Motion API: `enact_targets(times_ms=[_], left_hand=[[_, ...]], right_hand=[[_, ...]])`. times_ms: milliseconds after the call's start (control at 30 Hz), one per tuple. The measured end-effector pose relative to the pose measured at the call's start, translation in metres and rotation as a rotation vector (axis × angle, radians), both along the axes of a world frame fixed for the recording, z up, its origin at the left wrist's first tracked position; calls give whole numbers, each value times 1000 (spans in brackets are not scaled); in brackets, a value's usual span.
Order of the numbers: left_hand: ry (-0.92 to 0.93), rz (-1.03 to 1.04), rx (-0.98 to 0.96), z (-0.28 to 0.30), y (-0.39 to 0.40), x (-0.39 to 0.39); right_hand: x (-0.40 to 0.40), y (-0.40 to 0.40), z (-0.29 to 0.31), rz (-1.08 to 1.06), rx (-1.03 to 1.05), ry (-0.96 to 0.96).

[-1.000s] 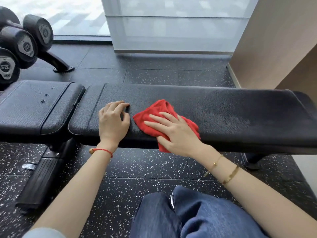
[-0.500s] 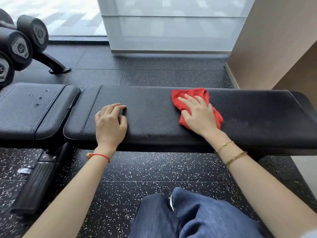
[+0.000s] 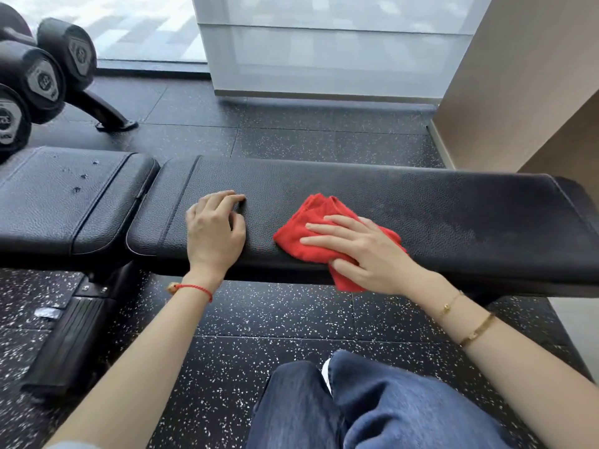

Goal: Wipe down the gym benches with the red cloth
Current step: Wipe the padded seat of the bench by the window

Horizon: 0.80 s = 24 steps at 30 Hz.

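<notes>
The red cloth (image 3: 319, 230) lies bunched at the frame's centre on the black bench (image 3: 453, 215), pressed under the right hand (image 3: 366, 251), fingers straight. The left hand (image 3: 215, 233) rests beside it, fingers lightly curled. Dumbbells (image 3: 42, 76) sit upper left.

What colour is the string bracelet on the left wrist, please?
Red, with a small gold bead: the thin string bracelet, seen in the head view.

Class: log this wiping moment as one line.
right hand presses red cloth | left hand rests on bench pad
</notes>
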<state>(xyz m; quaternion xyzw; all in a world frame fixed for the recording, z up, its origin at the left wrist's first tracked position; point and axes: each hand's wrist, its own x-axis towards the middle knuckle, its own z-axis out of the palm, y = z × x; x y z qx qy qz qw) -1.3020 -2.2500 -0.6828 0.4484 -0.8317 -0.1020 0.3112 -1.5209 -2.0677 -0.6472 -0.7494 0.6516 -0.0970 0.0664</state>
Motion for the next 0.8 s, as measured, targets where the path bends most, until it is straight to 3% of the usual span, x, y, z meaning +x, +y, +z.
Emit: enact_targets(times_ms=[167, 400, 633, 800], left_hand=[[11, -7, 5, 1, -1, 0], [0, -15, -9, 0, -2, 2], [-30, 11, -10, 0, 0, -1], [-21, 7, -10, -2, -3, 0]], right_hand=[[19, -49, 4, -257, -40, -52], [15, -31, -3, -112, -66, 2], [-51, -57, -3, -653, -51, -48], [-10, -100, -2, -555, -45, -11]])
